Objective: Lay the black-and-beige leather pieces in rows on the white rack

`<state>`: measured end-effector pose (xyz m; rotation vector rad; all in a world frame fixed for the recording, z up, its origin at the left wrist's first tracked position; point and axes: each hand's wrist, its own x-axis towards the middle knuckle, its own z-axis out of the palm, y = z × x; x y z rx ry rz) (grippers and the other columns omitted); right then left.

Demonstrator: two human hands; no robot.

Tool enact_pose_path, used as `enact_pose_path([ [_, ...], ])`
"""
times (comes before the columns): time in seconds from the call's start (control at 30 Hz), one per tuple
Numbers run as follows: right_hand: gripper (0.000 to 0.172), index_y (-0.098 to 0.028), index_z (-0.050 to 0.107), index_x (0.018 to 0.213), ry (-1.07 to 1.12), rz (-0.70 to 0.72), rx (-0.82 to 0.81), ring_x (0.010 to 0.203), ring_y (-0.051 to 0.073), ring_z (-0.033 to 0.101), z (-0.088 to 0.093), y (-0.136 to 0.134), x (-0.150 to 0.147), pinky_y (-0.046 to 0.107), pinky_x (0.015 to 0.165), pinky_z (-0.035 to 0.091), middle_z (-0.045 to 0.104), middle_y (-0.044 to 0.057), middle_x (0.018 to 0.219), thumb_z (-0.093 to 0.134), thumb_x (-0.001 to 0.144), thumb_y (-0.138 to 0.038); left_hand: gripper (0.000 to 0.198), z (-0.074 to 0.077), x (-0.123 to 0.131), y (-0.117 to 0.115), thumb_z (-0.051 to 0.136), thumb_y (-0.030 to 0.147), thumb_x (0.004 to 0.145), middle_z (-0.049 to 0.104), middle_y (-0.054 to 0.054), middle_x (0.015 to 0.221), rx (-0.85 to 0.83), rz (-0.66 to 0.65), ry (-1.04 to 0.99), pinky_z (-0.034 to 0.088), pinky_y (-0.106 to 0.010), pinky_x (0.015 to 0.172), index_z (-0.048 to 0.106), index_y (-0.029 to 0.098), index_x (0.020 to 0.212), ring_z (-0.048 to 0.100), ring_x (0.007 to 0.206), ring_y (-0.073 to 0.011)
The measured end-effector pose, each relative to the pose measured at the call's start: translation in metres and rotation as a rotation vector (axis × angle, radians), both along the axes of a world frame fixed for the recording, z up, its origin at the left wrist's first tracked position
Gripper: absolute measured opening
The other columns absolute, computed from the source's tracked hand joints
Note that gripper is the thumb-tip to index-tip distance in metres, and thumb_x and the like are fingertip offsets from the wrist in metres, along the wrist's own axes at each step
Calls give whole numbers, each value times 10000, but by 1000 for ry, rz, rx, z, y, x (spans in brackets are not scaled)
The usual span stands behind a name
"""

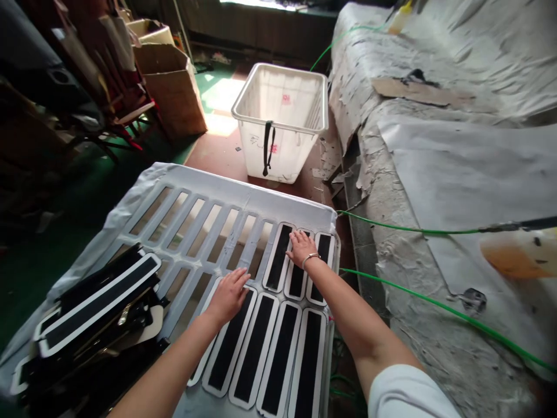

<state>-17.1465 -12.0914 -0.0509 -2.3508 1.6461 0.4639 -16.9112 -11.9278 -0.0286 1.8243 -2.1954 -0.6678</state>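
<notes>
Long black strips with white rounded borders [286, 354] lie side by side in two rows on a slotted grey rack [195, 258]. My right hand [301, 247] rests, fingers spread, on the upper end of the middle strip in the far row of three. My left hand [228, 296] is spread palm down over the top end of a strip in the near row, its fingertips at the rack's bars. Neither hand has anything lifted. Left of my left arm, a loose pile of black pieces [87, 348] carries one white-bordered strip [102, 305] on top.
Beyond the rack stands a white plastic bin [278, 139] with a black strap over its rim. A cardboard box [172, 87] and a chair [130, 113] are at the back left. To the right are a cloth-covered bench [435, 151] and green hoses [435, 302].
</notes>
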Motion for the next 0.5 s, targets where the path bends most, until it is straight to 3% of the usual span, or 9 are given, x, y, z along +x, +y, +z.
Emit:
enact_pose_path([
  [0.17,698,-177,179,1431,-30,60,18,1373,233,21,-11,53,42,452,1088,96,43,31,1508,364,854,-525,350,15,98,98,399,326,890,543,-95,1236,-86,244,49,427,-418,975,530,174,1177,494,1154,-216],
  [0.3,679,-171,144,1436,52,19,47,1375,215,-9,-18,69,58,445,1090,64,35,27,1509,313,876,-516,363,24,150,162,452,354,866,552,-73,1222,-94,222,45,456,-408,949,521,208,1192,520,1124,-224],
  [0.4,657,-185,191,1426,49,-3,50,1372,228,51,-4,79,64,462,1078,103,91,53,1504,366,866,-481,367,44,179,182,487,349,846,557,-63,1218,-158,197,25,460,-388,947,527,224,1189,525,1120,-223],
  [0.5,619,-157,315,1377,23,-79,11,1343,263,179,8,97,80,480,1065,152,227,101,1469,472,822,-381,338,67,220,176,468,303,857,558,-66,1221,-209,259,-26,420,-380,985,537,217,1176,499,1151,-210],
])
